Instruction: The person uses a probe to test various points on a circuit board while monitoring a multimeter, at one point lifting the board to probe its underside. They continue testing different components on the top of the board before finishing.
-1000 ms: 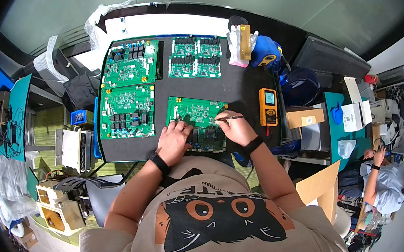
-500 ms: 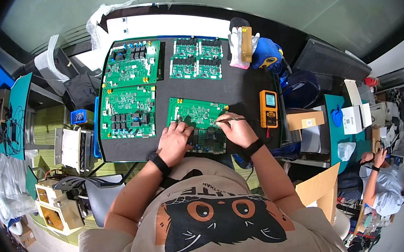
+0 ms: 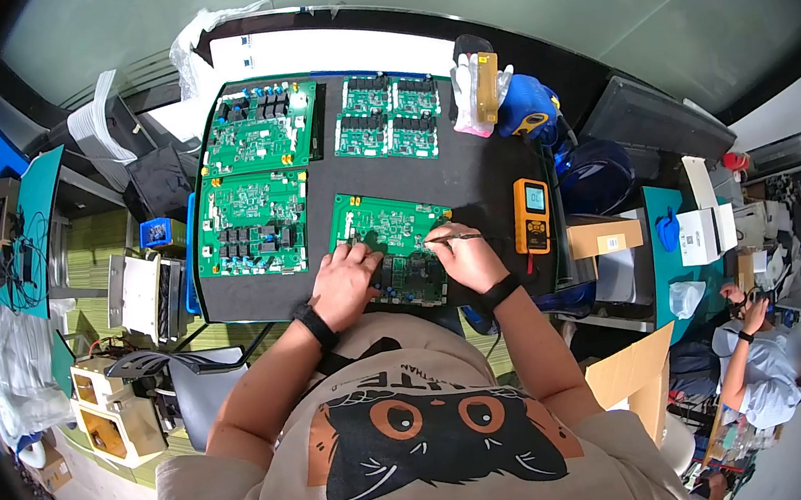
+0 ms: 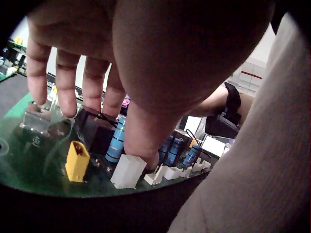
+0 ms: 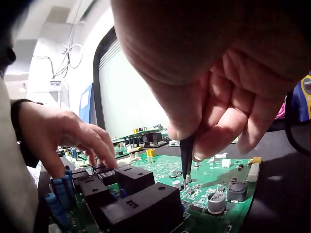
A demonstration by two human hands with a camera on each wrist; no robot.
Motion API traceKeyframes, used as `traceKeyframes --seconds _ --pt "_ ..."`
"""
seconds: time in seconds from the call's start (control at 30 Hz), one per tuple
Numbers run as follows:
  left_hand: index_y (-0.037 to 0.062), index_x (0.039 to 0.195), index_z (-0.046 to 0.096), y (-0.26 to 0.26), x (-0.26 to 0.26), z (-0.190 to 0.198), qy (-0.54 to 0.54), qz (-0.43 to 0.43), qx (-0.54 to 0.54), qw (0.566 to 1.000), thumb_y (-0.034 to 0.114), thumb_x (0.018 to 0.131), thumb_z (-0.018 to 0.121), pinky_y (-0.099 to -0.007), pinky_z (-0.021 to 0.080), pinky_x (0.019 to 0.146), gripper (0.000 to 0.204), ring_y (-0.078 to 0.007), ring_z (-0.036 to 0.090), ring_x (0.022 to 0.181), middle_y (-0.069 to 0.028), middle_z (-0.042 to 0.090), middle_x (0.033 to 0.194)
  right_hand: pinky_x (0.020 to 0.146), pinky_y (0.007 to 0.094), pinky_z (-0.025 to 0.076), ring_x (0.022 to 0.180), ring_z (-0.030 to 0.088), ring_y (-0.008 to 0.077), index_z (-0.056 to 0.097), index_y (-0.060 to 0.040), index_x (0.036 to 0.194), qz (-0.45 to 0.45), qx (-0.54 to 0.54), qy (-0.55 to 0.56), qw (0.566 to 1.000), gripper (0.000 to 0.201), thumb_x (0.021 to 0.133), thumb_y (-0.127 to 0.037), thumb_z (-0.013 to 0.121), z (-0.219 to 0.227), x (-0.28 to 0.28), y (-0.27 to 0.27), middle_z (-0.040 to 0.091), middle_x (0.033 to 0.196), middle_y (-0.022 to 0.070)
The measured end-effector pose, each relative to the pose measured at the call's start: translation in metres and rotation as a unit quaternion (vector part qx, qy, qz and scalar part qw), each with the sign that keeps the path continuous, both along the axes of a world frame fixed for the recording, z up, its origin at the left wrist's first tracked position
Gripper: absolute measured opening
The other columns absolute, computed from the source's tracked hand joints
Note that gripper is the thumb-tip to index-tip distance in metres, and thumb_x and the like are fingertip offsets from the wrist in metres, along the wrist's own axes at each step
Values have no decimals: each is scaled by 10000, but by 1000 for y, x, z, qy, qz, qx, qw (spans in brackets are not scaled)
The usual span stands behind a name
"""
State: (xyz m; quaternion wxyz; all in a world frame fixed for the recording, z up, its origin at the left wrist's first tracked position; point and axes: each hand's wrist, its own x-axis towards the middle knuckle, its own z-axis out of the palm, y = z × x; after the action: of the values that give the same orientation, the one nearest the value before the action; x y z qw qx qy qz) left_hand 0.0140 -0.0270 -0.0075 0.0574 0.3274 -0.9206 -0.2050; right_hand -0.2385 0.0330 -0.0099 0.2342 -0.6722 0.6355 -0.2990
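Observation:
A green circuit board [image 3: 382, 220] lies on the dark mat in front of me, with black block components [image 5: 141, 206] and blue cylindrical parts [image 4: 116, 141] along its near side. My left hand [image 3: 346, 279] rests on its left part, fingers spread over the components and thumb down among the connectors by the near edge. In my right hand [image 3: 472, 259] I pinch dark tweezers [image 5: 186, 158] between thumb and fingers. Their narrow tips point down at small chips on the board, close to a round silver capacitor [image 5: 216, 203].
Two larger boards [image 3: 252, 223] lie at the left of the mat, and a panel of small boards [image 3: 386, 117] at the back. An orange multimeter [image 3: 531, 216] lies to the right, with a blue device [image 3: 528, 104] behind it. Another person [image 3: 770, 369] sits at far right.
My right hand and the tweezers shift very slightly over the board; my left hand stays in place. At far right, the other person's hands move a little.

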Motion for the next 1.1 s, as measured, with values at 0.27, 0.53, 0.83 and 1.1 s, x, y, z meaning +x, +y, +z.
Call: traceKeyframes --seconds 0.27,0.53,0.83,1.1 --pt "103 1308 613 0 2 3 8 2 13 1000 201 720 834 -436 458 959 636 -288 534 1181 -60 575 1238 855 437 533 949 666 356 690 -18 936 3 17 3 1000 109 911 -115 646 1 -1 0 698 965 167" --pt "89 1322 603 -1 8 2 38 11 43 998 175 718 834 -435 459 1003 653 -296 534 1203 -69 591 1299 839 431 535 929 664 358 693 -19 951 2 8 -15 1000 115 911 -122 659 -2 -4 0 698 963 159" --pt "36 1290 623 1 17 6 89 32 60 994 150 713 834 -425 450 1036 625 -333 542 1187 -104 606 1320 794 426 544 905 670 361 693 -23 943 6 23 -25 999 107 907 -118 661 4 -5 -3 698 957 162" --pt "40 1287 627 5 16 7 92 52 69 992 125 728 818 -412 453 1026 597 -327 549 1171 -103 607 1311 776 409 550 900 684 345 698 -24 968 22 70 -58 996 101 905 -94 662 5 -15 -7 707 956 158"
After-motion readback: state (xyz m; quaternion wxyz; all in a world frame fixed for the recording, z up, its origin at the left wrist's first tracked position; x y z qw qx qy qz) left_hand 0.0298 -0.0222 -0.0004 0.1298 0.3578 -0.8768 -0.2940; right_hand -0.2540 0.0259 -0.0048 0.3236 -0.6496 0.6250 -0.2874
